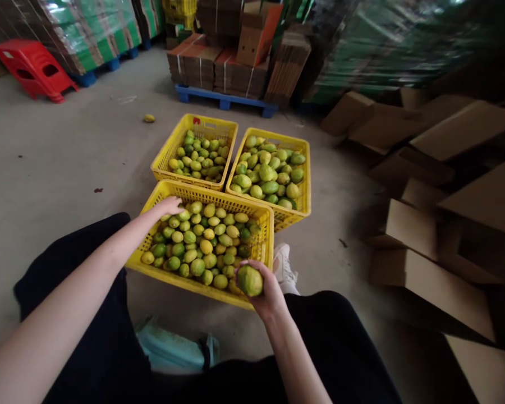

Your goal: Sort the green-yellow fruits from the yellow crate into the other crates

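Observation:
In the head view my right hand point(268, 289) is closed around a large green-yellow lemon point(250, 280), over the near right corner of the front yellow crate point(193, 285). That crate is filled with lemons point(206, 246), some green and some yellow. My left hand point(170, 206) reaches to the far left corner inside the same crate. Its fingers stretch over the fruit, close to a greenish lemon point(184, 215); the undersides of the fingers are hidden.
Behind stand a left yellow crate point(162, 163) and a right yellow crate point(305, 185), both with lemons. One loose lemon point(149, 118) lies on the floor. Cardboard boxes point(441, 286) are heaped at right. A red stool point(33, 67) and a blue pallet point(225, 101) are farther back.

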`<state>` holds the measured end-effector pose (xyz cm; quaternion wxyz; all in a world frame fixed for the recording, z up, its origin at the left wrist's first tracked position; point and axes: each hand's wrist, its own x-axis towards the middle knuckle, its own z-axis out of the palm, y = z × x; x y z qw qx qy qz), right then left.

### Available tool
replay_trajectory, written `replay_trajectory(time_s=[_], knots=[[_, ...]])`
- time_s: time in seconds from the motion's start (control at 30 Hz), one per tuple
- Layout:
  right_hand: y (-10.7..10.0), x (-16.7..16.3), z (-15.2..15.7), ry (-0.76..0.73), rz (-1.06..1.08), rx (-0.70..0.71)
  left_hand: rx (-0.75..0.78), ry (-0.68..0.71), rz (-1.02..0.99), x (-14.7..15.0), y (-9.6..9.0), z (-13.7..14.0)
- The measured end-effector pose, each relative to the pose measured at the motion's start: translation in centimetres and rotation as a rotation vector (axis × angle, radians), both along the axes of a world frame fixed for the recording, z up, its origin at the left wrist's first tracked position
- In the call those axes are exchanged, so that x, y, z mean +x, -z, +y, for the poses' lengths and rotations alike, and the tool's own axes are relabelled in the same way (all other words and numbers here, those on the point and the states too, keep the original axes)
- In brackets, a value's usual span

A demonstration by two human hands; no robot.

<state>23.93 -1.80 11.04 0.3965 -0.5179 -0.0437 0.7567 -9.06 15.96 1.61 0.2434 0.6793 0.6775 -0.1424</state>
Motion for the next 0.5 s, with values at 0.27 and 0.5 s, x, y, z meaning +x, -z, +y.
replay_trajectory(time_s=[0.27, 0.5], knots=[[-3.2, -2.5, -0.3, -0.005, 0.056, -0.001, 0.221, -0.128, 0.075, 4.1, 5.1, -8.7], [-6.1, -4.8, -1.3, -0.122, 0.225, 0.170, 0.375, -0.191, -0.085, 9.7, 7.0, -13.8]])
